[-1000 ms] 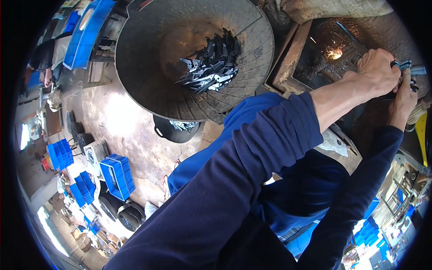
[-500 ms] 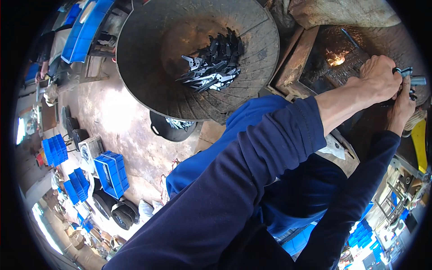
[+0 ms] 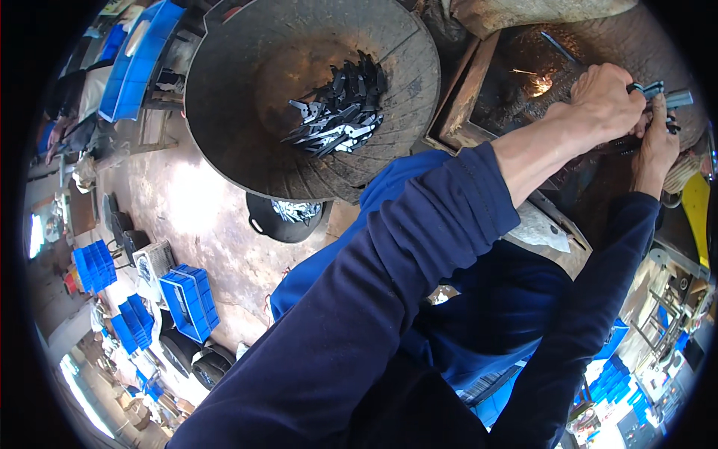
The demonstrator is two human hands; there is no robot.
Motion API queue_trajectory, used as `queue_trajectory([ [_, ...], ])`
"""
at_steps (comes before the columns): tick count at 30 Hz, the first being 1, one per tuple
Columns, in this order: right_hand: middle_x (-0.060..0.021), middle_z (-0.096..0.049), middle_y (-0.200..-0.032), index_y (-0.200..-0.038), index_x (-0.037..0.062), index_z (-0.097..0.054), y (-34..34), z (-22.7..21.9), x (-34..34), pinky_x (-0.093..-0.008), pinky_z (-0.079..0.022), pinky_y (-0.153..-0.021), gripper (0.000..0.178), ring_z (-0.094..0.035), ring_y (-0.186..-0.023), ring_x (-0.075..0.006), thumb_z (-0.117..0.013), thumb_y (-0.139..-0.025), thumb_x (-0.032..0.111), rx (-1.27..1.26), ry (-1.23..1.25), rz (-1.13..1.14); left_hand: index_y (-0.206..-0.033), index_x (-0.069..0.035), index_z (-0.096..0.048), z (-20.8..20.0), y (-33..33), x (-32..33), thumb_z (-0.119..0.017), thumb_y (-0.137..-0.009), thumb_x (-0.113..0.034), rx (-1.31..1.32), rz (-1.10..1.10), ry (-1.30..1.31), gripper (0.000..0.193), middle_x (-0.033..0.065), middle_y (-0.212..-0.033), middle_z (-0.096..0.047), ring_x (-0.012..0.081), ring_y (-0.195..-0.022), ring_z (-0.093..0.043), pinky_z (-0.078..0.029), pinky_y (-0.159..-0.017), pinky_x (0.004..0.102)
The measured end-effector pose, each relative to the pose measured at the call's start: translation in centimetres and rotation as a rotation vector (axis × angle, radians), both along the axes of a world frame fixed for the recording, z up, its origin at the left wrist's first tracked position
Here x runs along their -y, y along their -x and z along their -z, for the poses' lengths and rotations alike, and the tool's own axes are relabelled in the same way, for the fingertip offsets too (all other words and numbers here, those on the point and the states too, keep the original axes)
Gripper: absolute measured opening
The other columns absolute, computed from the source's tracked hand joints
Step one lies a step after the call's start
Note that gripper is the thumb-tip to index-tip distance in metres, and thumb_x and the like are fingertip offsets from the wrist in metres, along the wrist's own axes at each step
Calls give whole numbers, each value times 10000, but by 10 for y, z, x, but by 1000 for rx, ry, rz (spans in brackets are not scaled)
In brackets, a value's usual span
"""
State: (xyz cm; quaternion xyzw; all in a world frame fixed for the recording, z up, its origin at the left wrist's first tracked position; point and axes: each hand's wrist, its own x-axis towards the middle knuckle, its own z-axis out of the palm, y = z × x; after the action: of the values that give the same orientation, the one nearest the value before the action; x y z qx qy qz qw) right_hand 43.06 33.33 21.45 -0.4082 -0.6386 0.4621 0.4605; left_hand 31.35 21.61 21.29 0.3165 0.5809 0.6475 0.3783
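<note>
- the left hand (image 3: 607, 96) reaches in from the lower left, its fingers curled closed on a black-and-grey metal piece (image 3: 679, 98); the fingertips are hidden, so the exact hold cannot be told.
- the right hand (image 3: 657, 153) comes up from below, just beside the left, closed on the same piece with its thumb raised against it; how its other fingers lie cannot be made out.
- the metal piece is at the upper right, between and just beyond the two hands, its grey end sticking out to the right.
- a small burst of orange sparks (image 3: 538, 84) glows to the left of the left hand, over a dark, dirty work surface.
- a thin metal strip (image 3: 559, 46) lies slantwise above the sparks, apart from both hands.
- a wooden frame (image 3: 465, 93) edges the dark surface on its left, and a crumpled tan sack (image 3: 542, 13) lies along its top.
- left of the frame stands a wide dark pan (image 3: 232, 112), with a heap of black and silver parts (image 3: 345, 112) lying in it.
- below the pan's rim, a smaller black basin (image 3: 278, 230) holds more silver parts (image 3: 297, 211).
- blue crates (image 3: 190, 301) stand on the floor (image 3: 228, 258) at the left.
</note>
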Motion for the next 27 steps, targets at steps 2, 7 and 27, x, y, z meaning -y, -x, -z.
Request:
queue_trajectory([
  [2,3,-503,-582,-786,85,-561,0,1,-1,-262,-349,-478,259,-433,-481,-97,-636,-978,241,0,-10,-35,-1178,24,-671,0,2,2,-644,-817,-237,-20,38,10,447,266,-1109,-675,372,-1092,-640,-494,-984,411],
  [7,6,-511,-602,-819,68,-581,2,4,-3,-260,-361,-484,240,-453,-504,-95,-618,-988,235,-25,-8,-13,-1083,24,-708,0,0,4,-653,-804,-250,-134,-20,24,395,240,-965,-711,343,-989,-691,-529,-913,389],
  [27,60,-348,-557,-1105,12,-704,-42,-30,100,-243,-357,-482,292,-359,-472,-73,-676,-936,248,76,9,-150,-841,-96,-747,-25,18,27,-640,-816,-341,-476,35,55,269,141,-814,-717,312,-818,-698,-542,-785,412],
])
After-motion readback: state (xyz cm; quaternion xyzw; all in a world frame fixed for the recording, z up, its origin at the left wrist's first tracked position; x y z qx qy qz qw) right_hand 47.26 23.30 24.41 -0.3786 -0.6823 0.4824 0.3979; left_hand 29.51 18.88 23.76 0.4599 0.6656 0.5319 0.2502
